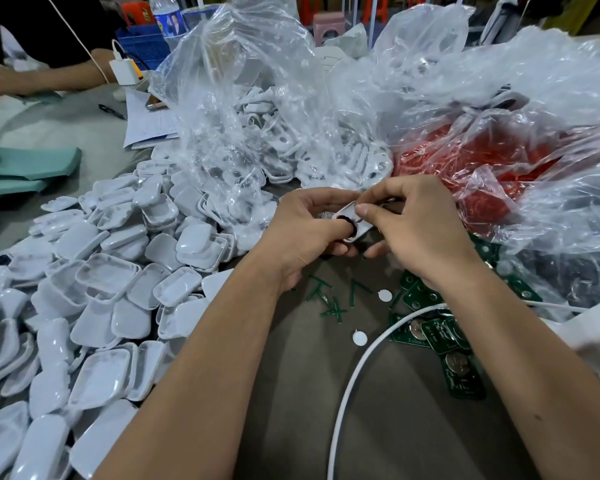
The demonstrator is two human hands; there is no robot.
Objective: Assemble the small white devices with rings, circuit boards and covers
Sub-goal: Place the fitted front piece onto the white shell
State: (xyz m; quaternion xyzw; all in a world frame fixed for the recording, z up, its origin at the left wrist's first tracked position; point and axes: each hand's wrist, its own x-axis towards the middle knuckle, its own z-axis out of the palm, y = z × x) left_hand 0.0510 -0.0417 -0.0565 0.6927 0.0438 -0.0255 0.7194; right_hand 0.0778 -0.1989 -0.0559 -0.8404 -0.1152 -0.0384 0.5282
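The covers (94, 292) heaped at your left are glossy white, and the piece (352, 221) you hold is white with a black ring (350, 227) at its hole. Your boards (444, 336) are dark green with silver coin cells, beside green snapped strips (329, 299), two white discs (360, 338) and a white cable (354, 379) on the grey-brown table (413, 427). One clear bag (492, 168) shows red inside; folded cloth (25, 168) at far left is teal.

Just one view for us: head cam, wide-angle, looking forward and down over table (291, 427). Close on both forearms, far bench edge up top. No second view to overlap.
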